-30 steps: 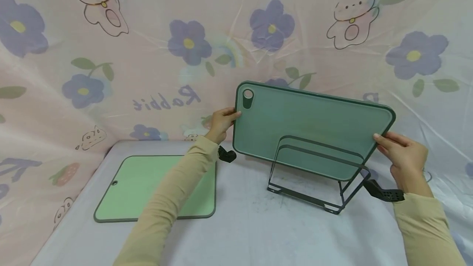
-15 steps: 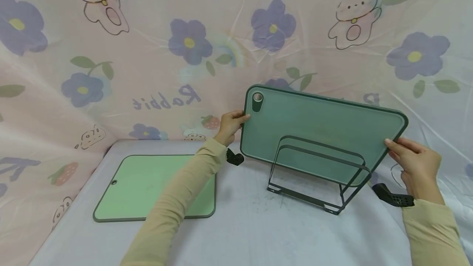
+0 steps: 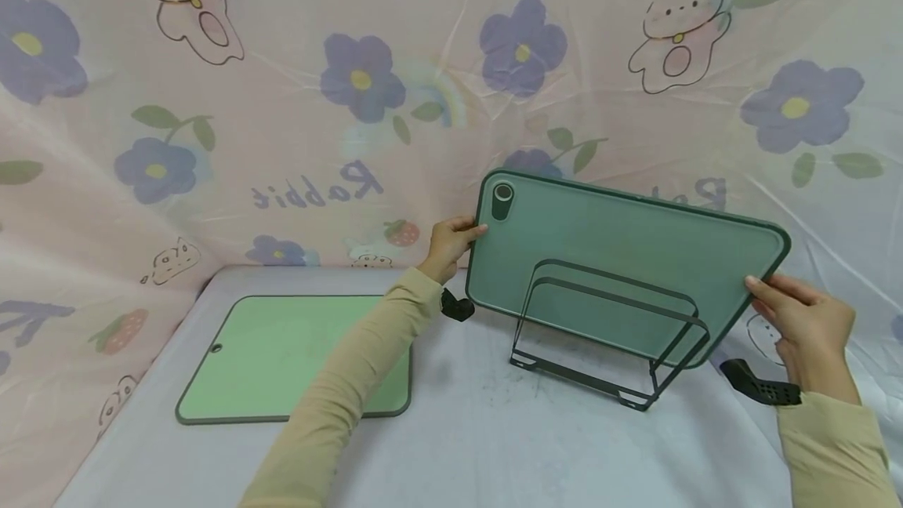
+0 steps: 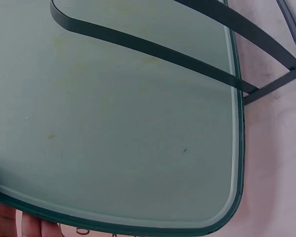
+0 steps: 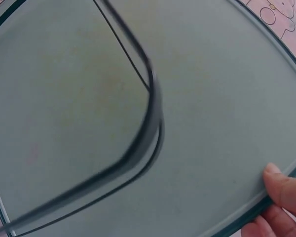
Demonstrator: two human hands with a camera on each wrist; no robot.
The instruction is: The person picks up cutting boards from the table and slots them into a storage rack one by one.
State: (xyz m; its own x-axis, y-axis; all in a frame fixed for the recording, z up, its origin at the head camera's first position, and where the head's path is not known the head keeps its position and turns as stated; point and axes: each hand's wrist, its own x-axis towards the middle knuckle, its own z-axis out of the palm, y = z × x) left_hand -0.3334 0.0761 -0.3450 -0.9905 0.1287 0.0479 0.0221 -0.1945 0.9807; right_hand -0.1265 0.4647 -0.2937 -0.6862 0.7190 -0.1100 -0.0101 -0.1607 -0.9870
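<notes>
A dark green cutting board (image 3: pixel 600 234) with a hole in its upper left corner is held up, tilted, its right end lower. My left hand (image 3: pixel 449 245) pinches its left edge, thumb on the near face. At the right edge my right hand (image 3: pixel 807 320) grips it, thumb in front and fingers behind. The black metal rack (image 3: pixel 582 380) stands on the table, its two hoops in front of the board's lower part. In the left wrist view a hoop (image 4: pixel 153 49) crosses the board's face; whether they touch I cannot tell.
A light green cutting board (image 3: pixel 282 351) with a grey rim lies flat on the white-covered table (image 3: pixel 508 453) at the left, partly hidden by my left sleeve (image 3: pixel 360 367). Behind the table hangs a patterned curtain (image 3: pixel 437 6).
Both hands have moved to the right and a little down, carrying the dark green board along behind the hoops. The rack and the light green board have stayed put.
</notes>
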